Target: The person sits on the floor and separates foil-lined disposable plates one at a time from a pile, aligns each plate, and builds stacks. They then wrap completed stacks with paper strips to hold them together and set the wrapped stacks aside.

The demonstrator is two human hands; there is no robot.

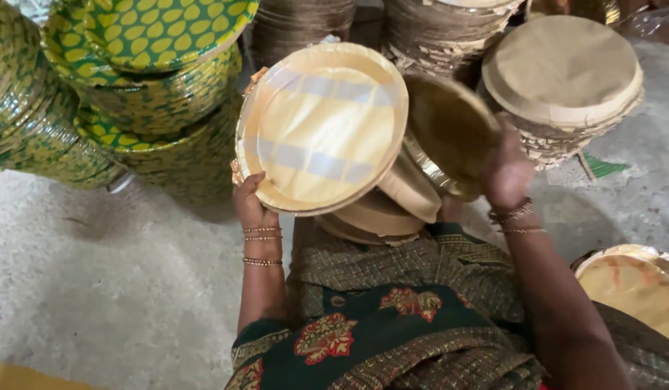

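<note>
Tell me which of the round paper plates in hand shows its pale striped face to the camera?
The round gold paper plate in the left hand; the plate in the right hand is tilted edge-on and dark gold.

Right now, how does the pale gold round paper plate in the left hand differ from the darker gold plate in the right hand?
The pale gold round paper plate, held by the left hand, faces the camera fully, showing its whole face with pale striped reflections. The darker gold plate, held by the right hand, is turned away at an angle, looks darker and plainer, and is partly hidden behind the pale one. Both are round, shiny, rimmed plates held up over the lap.
</note>
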